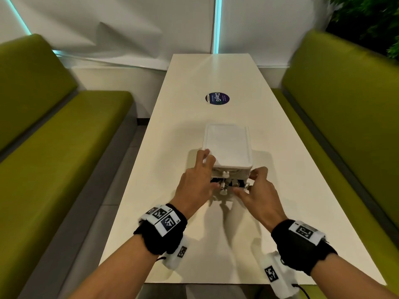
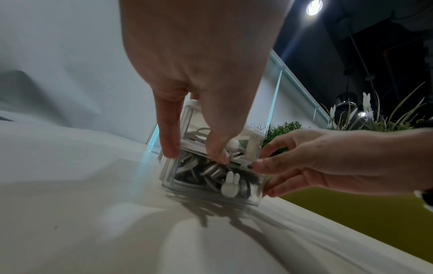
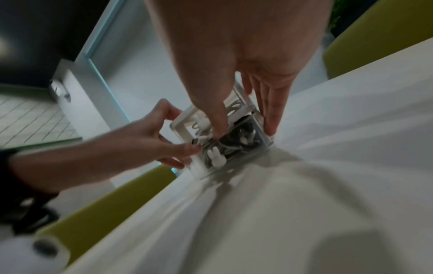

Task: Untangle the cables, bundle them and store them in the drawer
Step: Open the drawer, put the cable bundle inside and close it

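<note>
A small white drawer box (image 1: pixel 227 145) stands mid-table. Its clear lower drawer (image 1: pixel 228 186), with a white bunny knob (image 2: pixel 230 183), is pulled out a little. Black and grey cables (image 2: pixel 199 172) fill the drawer and also show in the right wrist view as a dark tangle of cables (image 3: pixel 236 140). My left hand (image 1: pixel 210 169) rests its fingers on the box's top left corner while its thumb presses down on the cables. My right hand (image 1: pixel 248 180) pinches the drawer's right wall, thumb inside and fingers (image 3: pixel 269 120) outside. An upper drawer holds a pale cable.
The long white table (image 1: pixel 216 78) carries a round dark sticker (image 1: pixel 217 98) beyond the box. Green benches run along the left (image 1: pixel 54 147) and right (image 1: pixel 345 104). White wall panels close the far end, and plants (image 1: pixel 367 18) stand at the back right.
</note>
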Demonstrator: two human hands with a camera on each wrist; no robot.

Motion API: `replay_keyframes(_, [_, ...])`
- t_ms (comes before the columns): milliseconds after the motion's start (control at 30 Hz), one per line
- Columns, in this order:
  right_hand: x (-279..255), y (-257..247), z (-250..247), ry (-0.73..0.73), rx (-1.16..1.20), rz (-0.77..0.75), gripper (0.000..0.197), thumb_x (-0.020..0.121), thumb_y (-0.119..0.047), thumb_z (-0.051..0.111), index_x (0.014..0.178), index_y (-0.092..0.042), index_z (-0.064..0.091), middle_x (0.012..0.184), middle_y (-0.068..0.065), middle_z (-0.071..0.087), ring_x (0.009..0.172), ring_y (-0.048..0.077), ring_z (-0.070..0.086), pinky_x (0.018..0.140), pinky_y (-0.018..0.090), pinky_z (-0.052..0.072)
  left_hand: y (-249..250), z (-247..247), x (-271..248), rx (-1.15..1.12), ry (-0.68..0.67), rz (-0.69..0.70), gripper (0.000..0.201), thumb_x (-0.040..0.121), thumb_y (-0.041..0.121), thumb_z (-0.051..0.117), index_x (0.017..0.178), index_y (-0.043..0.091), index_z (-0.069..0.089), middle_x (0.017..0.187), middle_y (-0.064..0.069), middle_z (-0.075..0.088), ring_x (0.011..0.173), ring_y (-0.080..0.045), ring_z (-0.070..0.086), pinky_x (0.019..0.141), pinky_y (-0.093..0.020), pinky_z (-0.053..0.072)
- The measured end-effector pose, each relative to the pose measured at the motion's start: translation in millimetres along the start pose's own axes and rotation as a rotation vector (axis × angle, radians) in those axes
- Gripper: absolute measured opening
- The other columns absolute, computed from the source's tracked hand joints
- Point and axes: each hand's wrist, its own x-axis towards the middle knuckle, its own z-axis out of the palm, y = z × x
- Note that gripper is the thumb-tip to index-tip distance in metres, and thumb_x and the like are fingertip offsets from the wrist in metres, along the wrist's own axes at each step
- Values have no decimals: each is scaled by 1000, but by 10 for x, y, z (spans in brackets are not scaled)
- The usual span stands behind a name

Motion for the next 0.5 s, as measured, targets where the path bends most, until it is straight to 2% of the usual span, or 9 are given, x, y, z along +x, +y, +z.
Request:
replay_keyframes(100, [-65, 47, 53, -16, -144, -60, 44, 81, -31, 74, 111, -21, 43, 111, -3, 54, 91, 21, 60, 71, 27, 42, 6, 4, -6, 26, 2, -2, 60, 76, 28, 78, 118, 17, 37, 140, 1, 24, 81, -32, 64, 59, -41, 55])
replay_keyframes(167, [-66, 37, 52, -23, -162, -59, 42, 80, -30, 74, 114, -23, 50, 117, -1, 44, 86, 23, 60, 70, 25, 41, 2, -3, -11, 30, -18, -10, 62, 76, 32, 78, 119, 18, 36, 141, 1, 22, 84, -33, 64, 61, -41, 55])
replay_keyframes(267, [-35, -15, -2, -54, -165, -44, 40, 78, -33, 75, 109, -23, 51, 115, -3, 34, 77, 20, 56, 68, 24, 40, 13, -77, -20, 8, -73, -9, 65, 77, 38, 76, 122, 19, 34, 144, 3, 18, 81, -36, 64, 66, -45, 55])
replay_keyframes(333, [-35, -22, -36, -100, -164, -40, 46, 74, -37, 77, 109, -24, 50, 115, -5, 31, 78, 18, 55, 65, 22, 39, 16, -134, -39, -6, -119, -8, 69, 77, 40, 77, 127, 19, 33, 147, 4, 15, 76, -36, 64, 69, -46, 54])
replay_keyframes(400, [-50, 3, -54, -139, -132, -35, 55, 70, -41, 79, 113, -27, 49, 115, -6, 32, 82, 16, 55, 61, 16, 38, 19, -171, -55, -18, -149, -9, 79, 72, 44, 80, 130, 20, 32, 149, 5, 13, 76, -35, 63, 72, -44, 53])
replay_keyframes(467, [-58, 36, -62, -169, -87, -20, 62, 65, -48, 81, 115, -29, 49, 115, -7, 35, 86, 12, 55, 63, 11, 37, 17, -182, -61, -17, -159, -1, 90, 64, 50, 83, 131, 21, 31, 150, 5, 12, 77, -33, 63, 73, -42, 52])
replay_keyframes(500, [-51, 41, -62, -178, -65, -10, 63, 64, -52, 80, 115, -29, 50, 114, -7, 37, 87, 10, 55, 67, 12, 39, 14, -181, -64, -19, -161, 1, 94, 61, 52, 83, 132, 21, 30, 150, 5, 12, 80, -32, 63, 74, -41, 52])
